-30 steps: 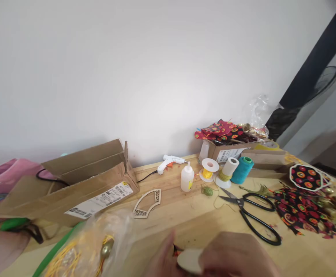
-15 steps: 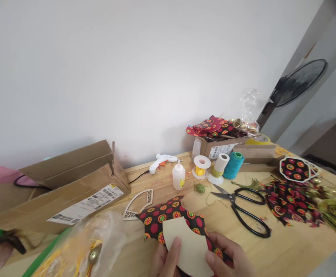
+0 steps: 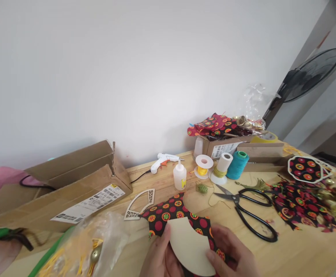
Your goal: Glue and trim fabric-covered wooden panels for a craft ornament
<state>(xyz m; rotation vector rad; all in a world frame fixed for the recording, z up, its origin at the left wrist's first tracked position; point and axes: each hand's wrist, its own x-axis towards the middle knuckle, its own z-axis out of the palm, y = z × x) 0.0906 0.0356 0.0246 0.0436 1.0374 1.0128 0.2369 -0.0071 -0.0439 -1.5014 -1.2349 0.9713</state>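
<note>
A pale fan-shaped board (image 3: 189, 246) lies against a black fabric piece (image 3: 170, 209) printed with red and orange flower rounds. My left hand (image 3: 160, 254) grips the board's left edge, thumb on its face and fingers behind. On the other side my right hand (image 3: 231, 252) pinches the right edge together with the fabric. The fabric spreads out beyond the board, its far-left corner overlapping a cut-out wooden fan frame (image 3: 139, 204) on the table. Black-handled scissors (image 3: 243, 204) rest open to the right of my hands.
Farther back stand a glue bottle (image 3: 180, 176), a white glue gun (image 3: 163, 161), a yellow thread spool (image 3: 203, 167) and a teal thread cone (image 3: 237, 165). A cardboard box (image 3: 98, 192) and a plastic bag (image 3: 110, 238) are at left. Fabric scraps (image 3: 297, 206) lie at right.
My left thumb has shifted from the board's face up to its left edge. Board and hands sit slightly farther right in view, as the camera has turned a little.
</note>
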